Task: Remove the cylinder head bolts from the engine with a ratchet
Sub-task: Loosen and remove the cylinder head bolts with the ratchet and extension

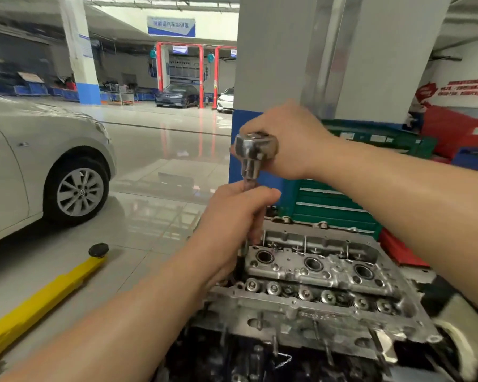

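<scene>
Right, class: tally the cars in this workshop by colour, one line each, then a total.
Silver car beside the yellow lift arm: 1
Dark car under the red lift posts: 1
White car at the back: 1
Total: 3

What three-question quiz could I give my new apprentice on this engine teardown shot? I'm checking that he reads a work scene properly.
1. True or false: the left hand grips the extension bar below the ratchet head.
2. Which hand is at the ratchet head? A) the right hand B) the left hand C) neither
3. Fill in: the bar goes down to the ______ end of the cylinder head, as the camera sees it.

Key: 1 true; 2 A; 3 left.
</scene>
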Demonstrator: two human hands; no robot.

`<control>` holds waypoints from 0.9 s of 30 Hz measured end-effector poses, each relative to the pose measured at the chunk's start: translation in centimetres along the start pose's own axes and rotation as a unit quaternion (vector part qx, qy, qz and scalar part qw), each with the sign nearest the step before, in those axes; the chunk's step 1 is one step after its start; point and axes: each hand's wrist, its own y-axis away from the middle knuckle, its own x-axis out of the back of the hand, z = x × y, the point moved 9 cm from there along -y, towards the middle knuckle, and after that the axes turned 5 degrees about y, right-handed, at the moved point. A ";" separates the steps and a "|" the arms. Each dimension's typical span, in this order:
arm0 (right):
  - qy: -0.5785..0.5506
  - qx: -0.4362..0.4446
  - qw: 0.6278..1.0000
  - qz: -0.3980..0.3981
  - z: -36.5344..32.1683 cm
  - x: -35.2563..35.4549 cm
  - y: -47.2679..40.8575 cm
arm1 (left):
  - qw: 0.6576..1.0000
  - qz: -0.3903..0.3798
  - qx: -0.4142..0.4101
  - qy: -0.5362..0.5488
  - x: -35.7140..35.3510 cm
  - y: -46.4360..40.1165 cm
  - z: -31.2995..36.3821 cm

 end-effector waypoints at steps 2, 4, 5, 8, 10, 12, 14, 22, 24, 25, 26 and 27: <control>-0.064 0.016 0.997 -0.037 -0.6 -0.8 -1.1 | 0.991 -0.118 0.050 0.047 -0.7 -0.2 0.5; -0.016 -0.021 0.999 -0.029 0.4 -0.4 -0.9 | 0.980 -0.171 0.079 0.057 -0.2 0.0 1.5; 0.050 -0.046 0.998 -0.012 0.9 0.4 -0.3 | 0.984 -0.161 0.072 0.020 0.4 -0.2 1.8; 0.171 -0.091 0.981 -0.004 0.7 1.5 1.4 | 0.995 -0.014 0.024 -0.097 1.8 0.3 2.1; 0.161 -0.108 0.980 0.042 0.0 2.1 1.2 | 0.988 0.111 -0.019 -0.108 1.2 1.5 1.7; 0.012 -0.085 0.995 0.050 -0.4 1.4 0.7 | 0.979 0.180 -0.080 -0.062 0.6 1.9 1.6; -0.142 -0.042 0.989 0.008 -0.4 0.2 0.8 | 0.990 0.121 -0.059 -0.037 0.5 0.5 1.7; 0.165 -0.111 0.978 0.066 -0.6 3.9 3.7 | 0.988 0.034 -0.028 -0.150 1.3 0.9 1.2; 0.129 -0.114 0.981 0.091 -1.0 3.3 2.5 | 0.974 0.155 -0.126 -0.104 0.8 2.3 1.5; 0.068 -0.098 0.990 0.082 -0.7 2.4 1.9 | 0.975 0.170 -0.131 -0.062 0.9 2.0 1.4; -0.009 -0.073 0.995 0.063 -0.4 1.5 1.5 | 0.985 0.139 -0.103 -0.022 0.8 1.0 1.4; -0.086 -0.052 0.994 0.033 -0.1 0.6 1.4 | 0.998 0.049 -0.041 0.004 0.0 -0.2 1.2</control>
